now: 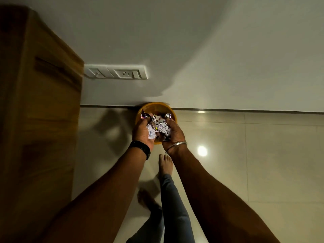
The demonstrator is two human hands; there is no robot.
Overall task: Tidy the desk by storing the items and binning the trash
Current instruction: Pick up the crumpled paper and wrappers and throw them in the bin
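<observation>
The crumpled white printed paper wrappers (pixel 158 128), with a few shiny purple foil scraps among them, sit bunched between your palms directly over the round yellow plastic bin (pixel 156 107) that stands on the glossy tiled floor against the wall. Your left hand (pixel 142 130) and right hand (pixel 173 132) both cup and clasp the wad, so nothing is dropped yet. More trash seems to lie in the bin already. The binning looks near its end; you only need to part your hands. The desk itself is out of sight, so what remains to store cannot be judged.
</observation>
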